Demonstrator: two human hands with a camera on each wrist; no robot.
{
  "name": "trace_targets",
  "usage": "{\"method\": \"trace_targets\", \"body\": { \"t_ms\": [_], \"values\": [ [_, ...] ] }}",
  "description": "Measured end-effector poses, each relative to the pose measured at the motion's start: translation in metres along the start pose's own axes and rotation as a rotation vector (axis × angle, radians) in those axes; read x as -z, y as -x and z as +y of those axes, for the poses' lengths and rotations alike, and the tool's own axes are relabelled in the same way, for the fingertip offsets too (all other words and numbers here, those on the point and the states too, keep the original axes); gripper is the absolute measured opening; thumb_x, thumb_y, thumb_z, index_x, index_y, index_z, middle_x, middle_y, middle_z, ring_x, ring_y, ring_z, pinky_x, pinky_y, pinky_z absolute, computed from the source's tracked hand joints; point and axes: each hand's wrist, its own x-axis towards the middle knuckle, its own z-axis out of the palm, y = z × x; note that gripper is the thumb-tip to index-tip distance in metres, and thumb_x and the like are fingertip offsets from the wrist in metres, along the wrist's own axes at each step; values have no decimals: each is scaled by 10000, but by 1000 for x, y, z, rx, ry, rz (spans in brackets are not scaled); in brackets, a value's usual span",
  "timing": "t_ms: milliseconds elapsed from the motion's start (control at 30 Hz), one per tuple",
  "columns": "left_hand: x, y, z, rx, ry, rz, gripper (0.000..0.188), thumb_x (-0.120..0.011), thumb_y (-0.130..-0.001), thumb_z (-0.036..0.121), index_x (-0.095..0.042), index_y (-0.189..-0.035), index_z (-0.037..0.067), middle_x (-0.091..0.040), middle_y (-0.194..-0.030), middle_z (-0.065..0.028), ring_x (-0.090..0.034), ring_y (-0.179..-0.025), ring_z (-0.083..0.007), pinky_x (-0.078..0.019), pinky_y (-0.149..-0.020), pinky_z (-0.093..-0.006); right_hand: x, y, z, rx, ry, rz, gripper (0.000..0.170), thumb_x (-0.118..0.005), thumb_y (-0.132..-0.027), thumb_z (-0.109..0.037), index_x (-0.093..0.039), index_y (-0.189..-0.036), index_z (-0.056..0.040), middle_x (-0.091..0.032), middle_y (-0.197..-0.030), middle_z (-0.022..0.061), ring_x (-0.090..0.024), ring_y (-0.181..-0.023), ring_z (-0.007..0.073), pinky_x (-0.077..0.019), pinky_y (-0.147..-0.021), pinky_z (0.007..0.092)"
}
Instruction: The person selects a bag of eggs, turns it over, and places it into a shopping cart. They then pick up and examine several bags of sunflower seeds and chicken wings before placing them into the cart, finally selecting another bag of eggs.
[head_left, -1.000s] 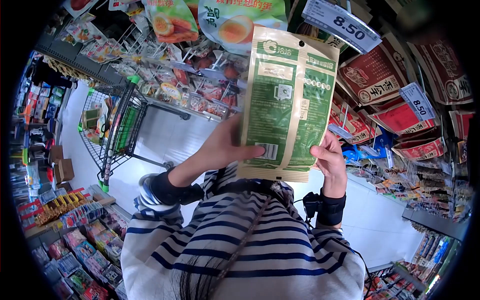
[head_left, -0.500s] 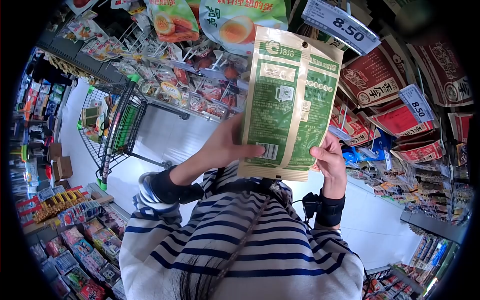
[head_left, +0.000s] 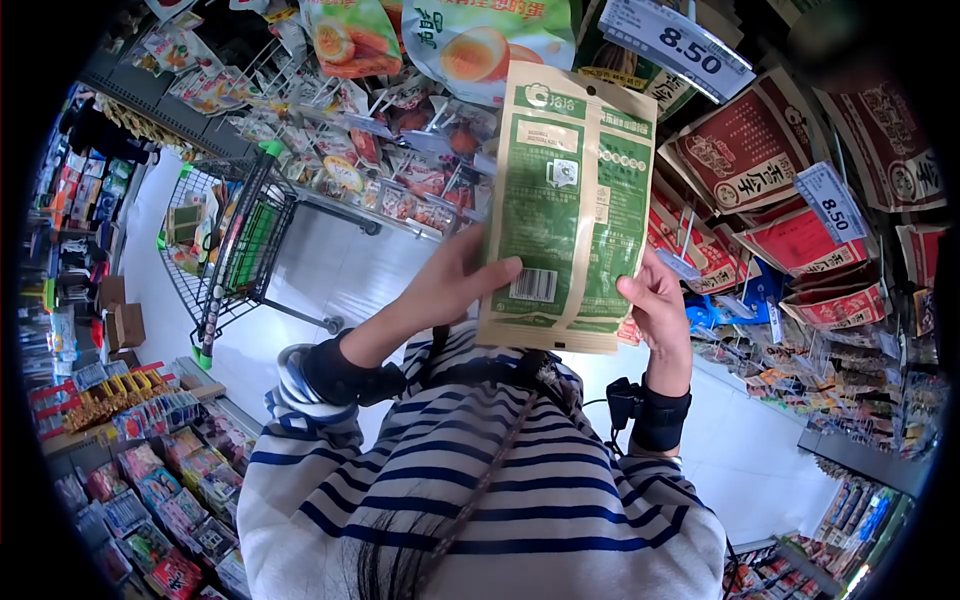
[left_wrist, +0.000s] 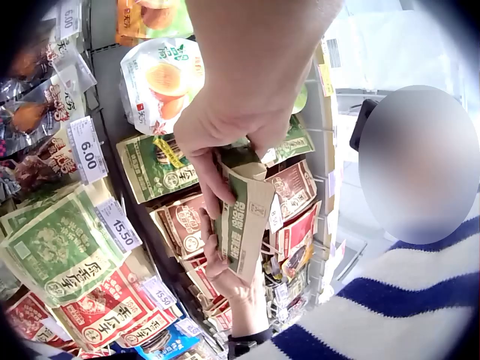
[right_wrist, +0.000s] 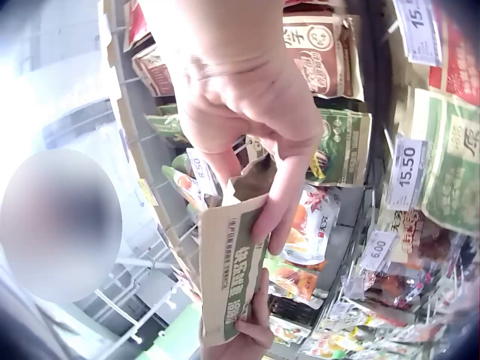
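Observation:
A green and tan snack bag [head_left: 575, 200] stands upright before the person's chest, its printed back with barcode toward the head camera. On its lower left edge, the left hand [head_left: 450, 285] grips with the thumb beside the barcode and the fingers behind. Opposite, the right hand [head_left: 657, 310] pinches the lower right edge, thumb in front. In the left wrist view the bag [left_wrist: 247, 225] shows edge-on between the left hand [left_wrist: 229, 124] and the right hand below. Long fingers of the right hand [right_wrist: 259, 112] lie along the back of the bag in the right wrist view.
Hooks with red and green snack bags [head_left: 750, 140] fill the right side, under price tags [head_left: 680, 45]. Egg snack pouches [head_left: 470, 50] hang ahead. A shopping cart [head_left: 235, 250] with goods in it stands on the left. Low shelves of packets [head_left: 170, 490] lie behind it.
The bag has turned slightly, its right edge shifting left and its bottom rising a little. Both thumbs have moved slightly upward. Both hands keep their hold, and the cart stays where it was.

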Motion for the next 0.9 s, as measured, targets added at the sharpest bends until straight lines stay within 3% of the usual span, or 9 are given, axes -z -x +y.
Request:
{"method": "trace_targets", "body": {
  "t_ms": [67, 167, 200, 300, 367, 567, 900],
  "values": [
    [4, 0, -4, -46, -27, 2, 431, -546, -803, 133, -370, -1156, -42, -508, -1046, -83, -470, -953, -125, -380, -828, -261, -7, -1, -3, 101, 180, 76, 507, -584, -756, -57, -343, -1198, 5, -531, -1040, 115, -528, -895, 125, -430, -696, 215],
    [9, 1, -7, -49, -30, 13, 451, -554, -795, 115, -356, -1172, -37, -499, -1063, -83, -463, -967, -126, -375, -837, -260, -10, -1, -8, 359, 672, 320, 499, -558, -755, -26, -348, -1208, -27, -505, -1032, 122, -521, -863, 126, -431, -680, 216],
    [10, 2, -7, -62, -23, 13, 460, -557, -792, 111, -352, -1176, -38, -496, -1068, -84, -461, -972, -126, -373, -840, -260, -26, -1, -18, 470, 889, 471, 480, -566, -732, -56, -410, -1186, -55, -483, -949, 115, -489, -824, 159, -413, -663, 246],
    [9, 4, -9, -95, -34, 12, 483, -566, -783, 101, -340, -1187, -38, -488, -1080, -88, -455, -984, -129, -368, -850, -261, -35, 3, -33, 738, 1481, 419, 465, -594, -700, -129, -478, -1147, -73, -461, -880, 102, -444, -799, 202, -383, -656, 287],
    [8, 5, -11, -109, -87, 9, 496, -570, -778, 95, -332, -1193, -38, -484, -1086, -91, -452, -992, -131, -367, -854, -263, -48, 0, -36, 764, 1471, 308, 479, -617, -665, -180, -513, -1131, -140, -445, -826, 84, -402, -734, 215, -355, -638, 313],
    [4, 7, -13, -129, -113, 34, 507, -569, -772, 77, -321, -1200, -32, -484, -1080, -96, -449, -999, -134, -367, -855, -268, -69, -10, -35, 686, 1582, 128, 535, -650, -623, -193, -508, -1138, -163, -411, -781, 45, -407, -723, 207, -318, -643, 305],
    [4, 7, -9, -125, -66, 26, 501, -568, -771, 61, -323, -1199, -31, -478, -1099, -99, -447, -1008, -132, -367, -863, -267, -65, -11, -32, 723, 1527, 196, 484, -639, -633, -176, -536, -1104, -135, -401, -759, 45, -390, -705, 198, -292, -632, 302]
  ]
}}
